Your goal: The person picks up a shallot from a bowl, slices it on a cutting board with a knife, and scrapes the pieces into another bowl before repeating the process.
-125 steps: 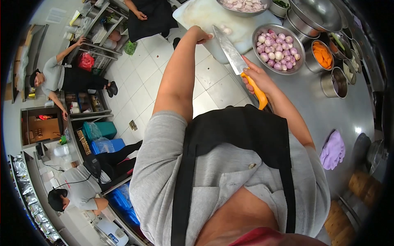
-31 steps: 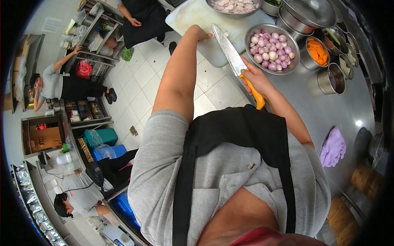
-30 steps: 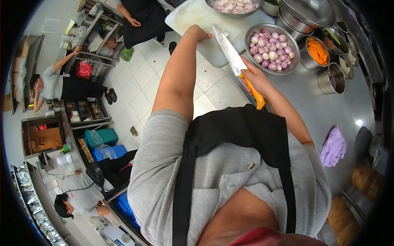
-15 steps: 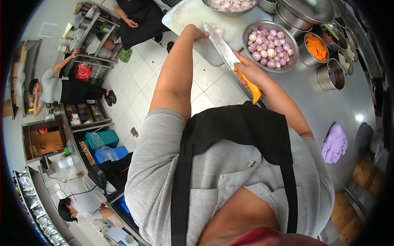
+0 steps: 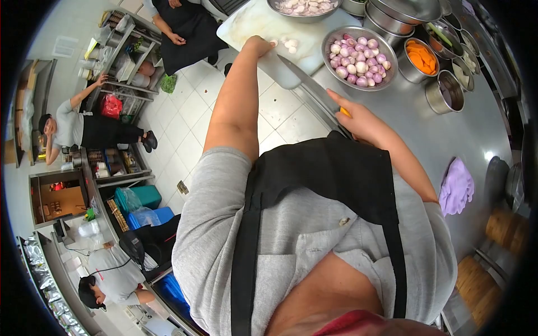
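So the left hand (image 5: 258, 46), upper left of centre, is bunched narrow at the cutting board (image 5: 242, 29); can't tell if it's gripping anything. White pieces (image 5: 290, 44) sit just beside it. The knife (image 5: 302, 76), upper centre, has just rolled over, its broad face turned away, so I'd guess it's between cuts. Long axis runs diagonally, tip upper left, handle lower right, right hand (image 5: 364, 120) wrapped round that.

The yellow-handled steel knife (image 5: 305, 79) slants from the right hand (image 5: 363, 121) towards the left hand (image 5: 258, 46); pale shallot pieces (image 5: 291, 44) lie just beside the left.
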A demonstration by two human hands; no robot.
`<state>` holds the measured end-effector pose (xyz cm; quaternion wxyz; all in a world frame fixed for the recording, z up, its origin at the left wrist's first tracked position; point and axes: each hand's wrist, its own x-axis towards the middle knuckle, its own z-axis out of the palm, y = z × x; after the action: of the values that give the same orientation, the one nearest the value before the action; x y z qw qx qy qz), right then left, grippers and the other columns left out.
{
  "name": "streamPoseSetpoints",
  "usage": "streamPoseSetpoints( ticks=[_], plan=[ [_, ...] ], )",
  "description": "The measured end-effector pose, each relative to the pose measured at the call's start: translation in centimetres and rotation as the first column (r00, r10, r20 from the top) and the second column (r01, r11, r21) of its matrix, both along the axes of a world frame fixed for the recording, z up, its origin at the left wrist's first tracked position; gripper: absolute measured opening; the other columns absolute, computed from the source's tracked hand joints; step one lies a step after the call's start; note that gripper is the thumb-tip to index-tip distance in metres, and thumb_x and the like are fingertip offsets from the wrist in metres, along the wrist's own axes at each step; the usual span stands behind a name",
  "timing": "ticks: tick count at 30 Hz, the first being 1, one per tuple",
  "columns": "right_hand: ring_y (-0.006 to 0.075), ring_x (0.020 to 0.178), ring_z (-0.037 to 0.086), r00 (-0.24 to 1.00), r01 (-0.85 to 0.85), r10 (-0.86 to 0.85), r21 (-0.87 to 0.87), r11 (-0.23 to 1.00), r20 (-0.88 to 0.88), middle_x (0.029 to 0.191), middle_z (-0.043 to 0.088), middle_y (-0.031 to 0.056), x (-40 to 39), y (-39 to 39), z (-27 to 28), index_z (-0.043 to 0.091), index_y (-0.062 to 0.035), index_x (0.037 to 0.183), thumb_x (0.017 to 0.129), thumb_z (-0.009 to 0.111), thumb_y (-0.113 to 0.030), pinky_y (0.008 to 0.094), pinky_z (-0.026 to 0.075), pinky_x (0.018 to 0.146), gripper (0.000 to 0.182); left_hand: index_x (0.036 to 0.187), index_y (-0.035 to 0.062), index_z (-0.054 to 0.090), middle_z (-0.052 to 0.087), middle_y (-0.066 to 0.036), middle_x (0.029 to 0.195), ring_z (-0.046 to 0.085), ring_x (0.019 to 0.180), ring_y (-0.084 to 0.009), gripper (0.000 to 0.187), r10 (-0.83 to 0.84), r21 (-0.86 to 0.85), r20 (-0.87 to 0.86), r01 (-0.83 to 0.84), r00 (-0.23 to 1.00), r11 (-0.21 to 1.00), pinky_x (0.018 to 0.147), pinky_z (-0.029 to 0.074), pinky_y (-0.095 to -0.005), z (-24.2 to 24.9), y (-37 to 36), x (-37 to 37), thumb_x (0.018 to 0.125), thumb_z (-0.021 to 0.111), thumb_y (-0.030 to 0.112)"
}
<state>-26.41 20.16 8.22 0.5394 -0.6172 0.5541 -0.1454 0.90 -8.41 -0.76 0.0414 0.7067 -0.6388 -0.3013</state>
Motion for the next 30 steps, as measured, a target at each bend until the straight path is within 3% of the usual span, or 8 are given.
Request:
streamPoseSetpoints(
  ticks=[7, 9, 10, 12, 15, 22, 24, 30],
  plan=[
    [0.0119, 0.046, 0.045, 0.978, 0.195, -0.200, 0.072, 0.978, 0.056, 0.067, 0.049, 0.0044, -0.9, 0.7, -1.7, 0.028, -0.0261, 0.144, 0.092, 0.044, -0.017, 0.0295, 0.042, 0.045, 0.056, 0.096, 0.0058, 0.066, 0.066, -0.015, 0.092, 0.063, 0.078, -0.0273, 0.036, -0.013, -0.233, -0.249, -0.047, 0.969, 0.971, 0.076, 0.049, -0.0370, -0.6, 3.5, -0.5, 0.073, 0.074, 0.033],
    [0.0082, 0.046, 0.042, 0.920, 0.301, -0.334, 0.176, 0.937, 0.205, 0.064, 0.045, -0.0003, -0.7, -0.2, -3.3, 0.026, -0.0261, 0.145, 0.094, 0.043, -0.020, 0.0247, 0.039, 0.042, 0.054, 0.105, 0.0019, 0.062, 0.061, -0.018, 0.103, 0.061, 0.090, -0.0271, 0.036, -0.052, -0.648, 0.019, 0.052, 0.998, 0.760, 0.082, 0.048, -0.0360, -0.8, 5.1, -2.0, 0.082, 0.066, 0.028],
    [0.0082, 0.046, 0.042, 0.921, 0.301, -0.333, 0.171, 0.938, 0.204, 0.064, 0.045, -0.0003, -0.4, -0.5, -3.6, 0.026, -0.0261, 0.145, 0.094, 0.043, -0.020, 0.0247, 0.039, 0.042, 0.054, 0.105, 0.0019, 0.062, 0.061, -0.018, 0.103, 0.061, 0.090, -0.0271, 0.036, -0.052, -0.652, 0.016, 0.050, 0.999, 0.757, 0.082, 0.048, -0.0360, -0.9, 5.1, -2.5, 0.082, 0.066, 0.028],
    [0.0090, 0.047, 0.043, 0.838, 0.349, -0.434, 0.288, 0.892, 0.331, 0.066, 0.046, -0.0003, 0.5, -1.1, -4.2, 0.024, -0.0259, 0.146, 0.094, 0.044, -0.020, 0.0255, 0.039, 0.042, 0.056, 0.113, -0.0029, 0.057, 0.052, -0.023, 0.121, 0.053, 0.109, -0.0330, 0.036, -0.010, -0.584, -0.369, -0.223, 0.929, 0.781, 0.094, 0.041, -0.0394, -1.6, 5.0, -3.0, 0.088, 0.057, 0.022],
    [0.0098, 0.046, 0.042, 0.809, 0.356, -0.443, 0.277, 0.893, 0.388, 0.067, 0.046, -0.0001, 2.3, -2.7, -4.0, 0.023, -0.0254, 0.146, 0.093, 0.044, -0.020, 0.0264, 0.039, 0.041, 0.058, 0.122, -0.0043, 0.050, 0.051, -0.025, 0.123, 0.051, 0.113, -0.0358, 0.040, -0.112, -0.736, -0.330, -0.181, 0.937, 0.652, 0.097, 0.039, -0.0396, -3.2, 5.2, -4.1, 0.090, 0.052, 0.020],
    [0.0146, 0.044, 0.046, 0.877, 0.240, -0.303, 0.207, 0.948, 0.373, 0.071, 0.048, 0.0058, 6.6, -6.9, -6.2, 0.022, -0.0223, 0.146, 0.092, 0.045, -0.020, 0.0309, 0.042, 0.039, 0.059, 0.127, -0.0042, 0.045, 0.044, -0.025, 0.133, 0.038, 0.127, -0.0377, 0.046, -0.092, -0.666, -0.223, -0.082, 0.970, 0.741, 0.107, 0.029, -0.0410, -1.3, 6.5, -5.7, 0.090, 0.051, 0.021],
    [0.0146, 0.043, 0.046, 0.876, 0.206, -0.278, 0.215, 0.955, 0.395, 0.071, 0.048, 0.0057, 7.8, -6.8, -6.2, 0.022, -0.0221, 0.146, 0.091, 0.045, -0.020, 0.0311, 0.042, 0.039, 0.060, 0.126, -0.0056, 0.046, 0.048, -0.025, 0.128, 0.044, 0.120, -0.0386, 0.046, -0.046, -0.809, -0.122, -0.072, 0.992, 0.583, 0.103, 0.034, -0.0410, -3.2, 5.8, -5.4, 0.088, 0.053, 0.019],
    [0.0141, 0.044, 0.047, 0.877, 0.130, -0.183, 0.149, 0.980, 0.444, 0.068, 0.047, 0.0042, 7.6, -6.7, -3.9, 0.021, -0.0213, 0.147, 0.090, 0.045, -0.019, 0.0303, 0.042, 0.039, 0.061, 0.124, -0.0060, 0.048, 0.046, -0.024, 0.131, 0.036, 0.128, -0.0398, 0.039, -0.052, -0.686, -0.354, -0.221, 0.934, 0.693, 0.107, 0.029, -0.0418, -0.7, 5.5, -5.1, 0.087, 0.051, 0.007]
  ],
)
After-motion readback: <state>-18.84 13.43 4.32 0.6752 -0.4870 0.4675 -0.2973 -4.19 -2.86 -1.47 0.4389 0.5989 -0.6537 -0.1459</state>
